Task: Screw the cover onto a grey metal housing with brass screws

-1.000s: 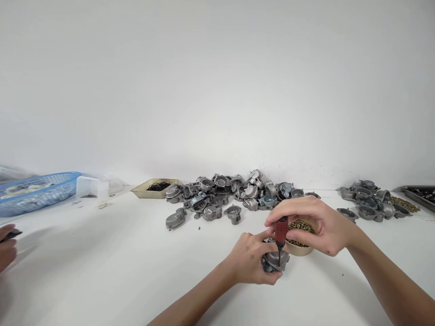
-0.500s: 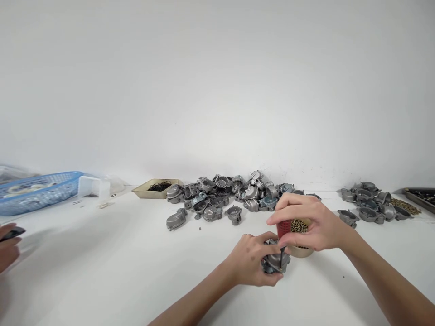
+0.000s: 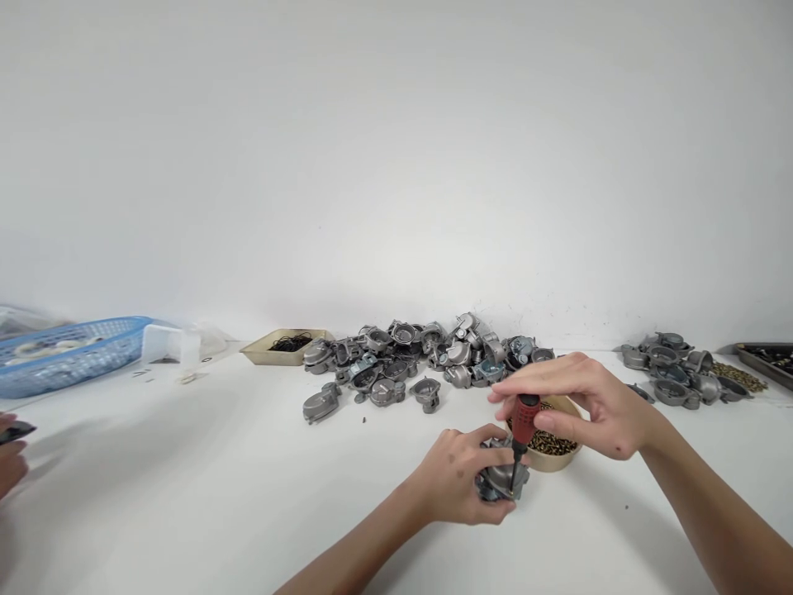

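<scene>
My left hand [image 3: 462, 478] presses a grey cast-metal part, which looks like a carburetor float bowl [image 3: 499, 477], down on the white table, fingers wrapped around it. Over it, my right hand [image 3: 579, 405] has the red handle of a screwdriver [image 3: 525, 420] between thumb and fingers, its palm and fingers stretched over the handle's top. The black shaft slants down to a small brass screw [image 3: 511, 494] at the part's near edge. Just behind, partly covered by my right hand, stands a round beige bowl [image 3: 554, 463] of brass screws.
Similar metal parts [image 3: 396, 364] lie heaped at the wall, with another pile [image 3: 672, 372] to the right beside loose brass pieces [image 3: 740, 378]. A beige tray [image 3: 263, 351] holds black rings. Further left are a white container [image 3: 167, 345], a blue basket [image 3: 80, 364] and another person's hand [image 3: 11, 463] holding something dark.
My right hand has loosened and shifted slightly right, showing more of the screwdriver's handle and the screw bowl. My left hand and the metal part stay put. The other person's hand moved slightly left.
</scene>
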`<action>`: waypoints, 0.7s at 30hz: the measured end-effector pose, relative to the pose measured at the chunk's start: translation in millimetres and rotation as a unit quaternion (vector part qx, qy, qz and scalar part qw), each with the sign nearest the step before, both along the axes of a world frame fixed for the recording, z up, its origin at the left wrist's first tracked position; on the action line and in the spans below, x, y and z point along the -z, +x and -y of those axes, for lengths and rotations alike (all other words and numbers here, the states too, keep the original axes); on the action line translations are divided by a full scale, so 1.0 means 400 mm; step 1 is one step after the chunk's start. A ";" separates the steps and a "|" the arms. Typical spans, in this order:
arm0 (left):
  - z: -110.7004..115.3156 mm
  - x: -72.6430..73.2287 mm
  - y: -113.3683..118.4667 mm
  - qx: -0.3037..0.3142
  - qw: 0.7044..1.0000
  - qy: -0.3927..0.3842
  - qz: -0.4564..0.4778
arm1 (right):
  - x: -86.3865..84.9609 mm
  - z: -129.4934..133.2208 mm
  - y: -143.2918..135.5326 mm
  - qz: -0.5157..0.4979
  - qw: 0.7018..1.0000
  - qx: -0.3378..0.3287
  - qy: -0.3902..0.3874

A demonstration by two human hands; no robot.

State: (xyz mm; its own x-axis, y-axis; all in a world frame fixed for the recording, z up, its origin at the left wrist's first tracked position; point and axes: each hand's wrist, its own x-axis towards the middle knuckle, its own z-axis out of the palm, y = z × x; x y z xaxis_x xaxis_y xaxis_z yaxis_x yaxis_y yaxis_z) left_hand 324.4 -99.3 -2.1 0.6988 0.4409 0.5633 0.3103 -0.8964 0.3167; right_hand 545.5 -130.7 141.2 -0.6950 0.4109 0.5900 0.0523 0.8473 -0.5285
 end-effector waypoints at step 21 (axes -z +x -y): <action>-0.002 0.006 0.002 -0.001 1.000 0.023 0.017 | 0.004 0.006 -0.019 0.004 1.000 0.003 0.007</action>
